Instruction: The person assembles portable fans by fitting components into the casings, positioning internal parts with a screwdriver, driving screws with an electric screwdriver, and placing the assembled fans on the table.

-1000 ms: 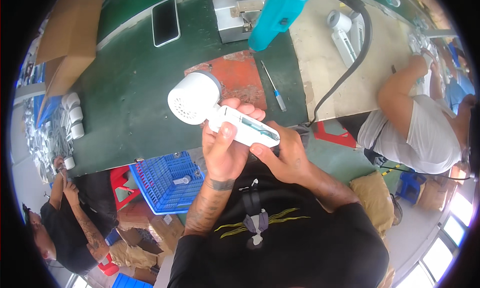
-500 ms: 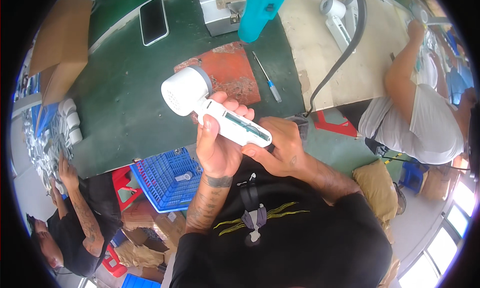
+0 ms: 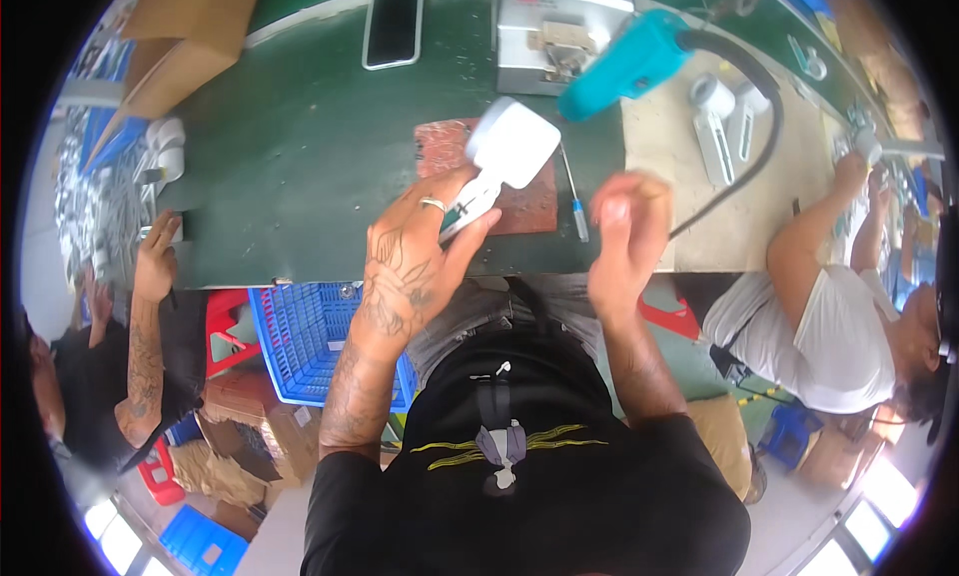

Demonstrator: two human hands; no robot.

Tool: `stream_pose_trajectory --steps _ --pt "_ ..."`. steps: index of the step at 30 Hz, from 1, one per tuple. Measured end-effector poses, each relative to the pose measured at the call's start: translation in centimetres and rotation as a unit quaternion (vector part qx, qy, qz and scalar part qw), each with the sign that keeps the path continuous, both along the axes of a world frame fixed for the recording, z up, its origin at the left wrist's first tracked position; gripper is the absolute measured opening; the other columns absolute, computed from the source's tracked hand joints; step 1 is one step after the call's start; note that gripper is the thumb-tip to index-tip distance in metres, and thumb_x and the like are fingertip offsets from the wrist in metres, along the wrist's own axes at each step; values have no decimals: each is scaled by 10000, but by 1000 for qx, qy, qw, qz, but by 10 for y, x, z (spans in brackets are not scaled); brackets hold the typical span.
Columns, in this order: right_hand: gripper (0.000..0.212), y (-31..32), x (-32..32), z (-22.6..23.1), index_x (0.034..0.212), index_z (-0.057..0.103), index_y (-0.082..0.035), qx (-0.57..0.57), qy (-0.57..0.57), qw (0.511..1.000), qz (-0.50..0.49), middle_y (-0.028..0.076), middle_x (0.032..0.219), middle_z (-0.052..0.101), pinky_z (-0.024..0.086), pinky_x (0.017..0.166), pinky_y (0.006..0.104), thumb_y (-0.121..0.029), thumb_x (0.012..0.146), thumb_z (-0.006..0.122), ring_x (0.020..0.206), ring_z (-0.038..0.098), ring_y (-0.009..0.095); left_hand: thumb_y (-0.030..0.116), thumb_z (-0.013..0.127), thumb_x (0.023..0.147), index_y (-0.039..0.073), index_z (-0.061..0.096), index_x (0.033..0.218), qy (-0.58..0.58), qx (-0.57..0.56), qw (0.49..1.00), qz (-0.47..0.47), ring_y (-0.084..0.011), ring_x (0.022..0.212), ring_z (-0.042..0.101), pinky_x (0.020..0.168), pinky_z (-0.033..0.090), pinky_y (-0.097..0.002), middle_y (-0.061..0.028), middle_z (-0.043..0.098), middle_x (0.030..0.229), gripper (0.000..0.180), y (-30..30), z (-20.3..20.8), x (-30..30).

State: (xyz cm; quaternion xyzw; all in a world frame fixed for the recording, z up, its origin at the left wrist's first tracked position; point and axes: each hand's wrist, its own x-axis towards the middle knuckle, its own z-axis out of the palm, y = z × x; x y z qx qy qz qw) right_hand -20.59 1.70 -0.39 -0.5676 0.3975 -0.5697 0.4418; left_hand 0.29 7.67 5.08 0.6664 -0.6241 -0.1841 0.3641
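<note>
A white handheld device (image 3: 519, 141) with a drum-shaped head and a slim handle is in my left hand (image 3: 405, 266). My fingers and thumb close round the handle and hide most of it; its head points up and away. Part of the dark slot along the handle shows between my fingers. My right hand (image 3: 631, 241) is raised to the right, apart from the device, with loosely bent, slightly blurred fingers and nothing visible in them. Beyond it hangs a teal power tool (image 3: 624, 66) on a dark cable. A worn red mat (image 3: 529, 206) lies under the device.
A blue-handled screwdriver (image 3: 579, 216) lies right of the mat. Farther back are a phone (image 3: 393, 26) and a silver machine (image 3: 519, 46). Two similar white devices (image 3: 712, 141) lie on the tan board. A blue basket (image 3: 295, 346) stands below the table edge. Co-workers sit on both sides.
My right hand has let go of the handle and moved right. My left hand has turned the device, so its head now points up and right. The view has shifted too.
</note>
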Motion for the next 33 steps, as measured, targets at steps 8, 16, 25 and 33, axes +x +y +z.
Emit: stream_pose_trajectory --steps 8,16,25,33 --pt "582 -82 46 28 1401 472 11 -32 2 999 21 135 1303 581 428 1079 395 -189 949 778 1205 555 208 228 818 862 45 743 1101 -110 -88 990 -7 -305 918 723 822 555 -418 -108 769 985 310 -5 -32 24" --pt "403 -73 6 35 1337 559 13 -9 -62 998 -14 59 958 666 481 899 324 -238 1027 619 975 628 158 247 772 895 77 740 1125 -93 -80 990 -67 -299 929 676 812 547 -430 -81 702 983 288 -27 -27 13" --pt "569 -80 -16 77 1077 587 33 -17 -157 987 20 94 803 553 475 671 368 -535 1058 565 724 550 213 339 698 959 83 720 1252 -133 -51 972 -187 -310 1039 629 1014 494 -446 -79 623 1101 390 -99 -29 11" --pt "441 -140 67 86 1058 628 41 -111 -98 987 69 36 710 594 469 588 286 -400 1059 631 623 575 131 359 743 920 97 739 1212 -142 -116 969 -163 -262 1016 643 969 522 -441 -36 661 1063 392 -95 -40 13"
